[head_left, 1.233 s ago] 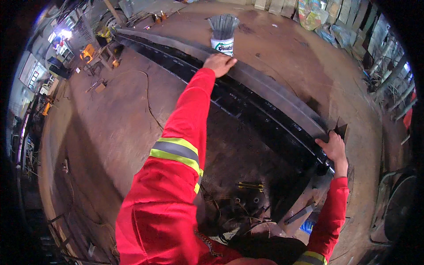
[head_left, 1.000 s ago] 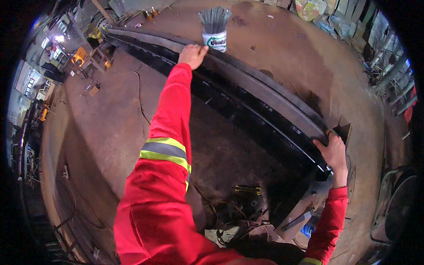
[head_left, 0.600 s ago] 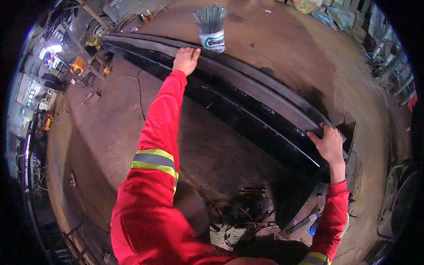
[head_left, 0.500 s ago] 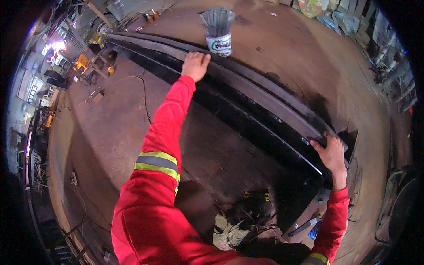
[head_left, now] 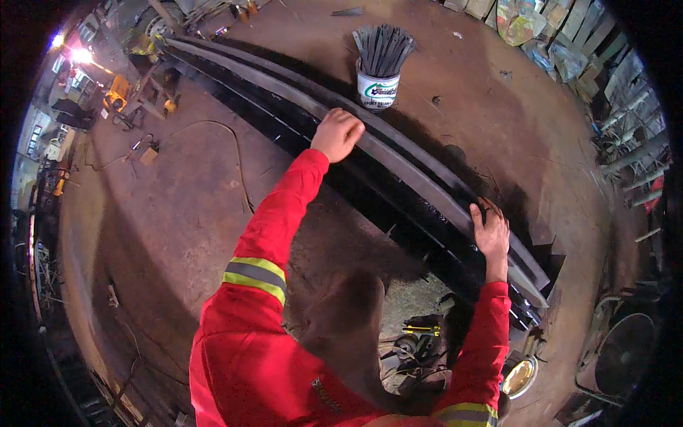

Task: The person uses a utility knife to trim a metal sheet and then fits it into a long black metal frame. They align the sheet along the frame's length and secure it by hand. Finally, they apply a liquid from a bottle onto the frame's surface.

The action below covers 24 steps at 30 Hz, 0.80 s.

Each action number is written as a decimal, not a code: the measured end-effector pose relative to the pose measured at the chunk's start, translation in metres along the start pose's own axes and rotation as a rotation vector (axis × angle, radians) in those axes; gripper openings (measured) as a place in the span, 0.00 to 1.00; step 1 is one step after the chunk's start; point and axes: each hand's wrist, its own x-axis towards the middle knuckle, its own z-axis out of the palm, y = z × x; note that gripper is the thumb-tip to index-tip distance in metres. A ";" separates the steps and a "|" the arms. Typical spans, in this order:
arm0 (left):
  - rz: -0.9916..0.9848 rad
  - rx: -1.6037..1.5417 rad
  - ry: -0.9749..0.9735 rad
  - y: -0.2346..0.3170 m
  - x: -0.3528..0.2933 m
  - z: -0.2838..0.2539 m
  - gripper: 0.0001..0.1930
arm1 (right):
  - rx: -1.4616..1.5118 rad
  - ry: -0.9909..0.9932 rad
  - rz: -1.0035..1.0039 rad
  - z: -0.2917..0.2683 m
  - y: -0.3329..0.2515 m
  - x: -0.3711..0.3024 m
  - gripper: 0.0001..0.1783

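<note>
From the upper left to the lower right, a long dark metal beam (head_left: 416, 176) is laid. Its edge is gripped mid-frame by the left hand (head_left: 338, 135) and farther right by the right hand (head_left: 491, 231), perhaps for steadiness.

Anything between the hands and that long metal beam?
Nothing visible. The left hand and right hand are both on the beam. The white bucket stands beyond its far edge, not between.
</note>
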 end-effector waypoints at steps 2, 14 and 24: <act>-0.054 0.013 0.071 -0.013 -0.006 0.002 0.09 | 0.040 -0.027 0.026 0.002 -0.002 0.001 0.31; 0.013 -0.101 0.172 -0.014 -0.009 0.004 0.09 | 0.082 -0.058 0.080 0.001 -0.008 0.013 0.30; 0.022 -0.107 0.219 -0.021 -0.007 0.003 0.09 | -0.076 -0.405 0.072 -0.021 -0.013 0.041 0.34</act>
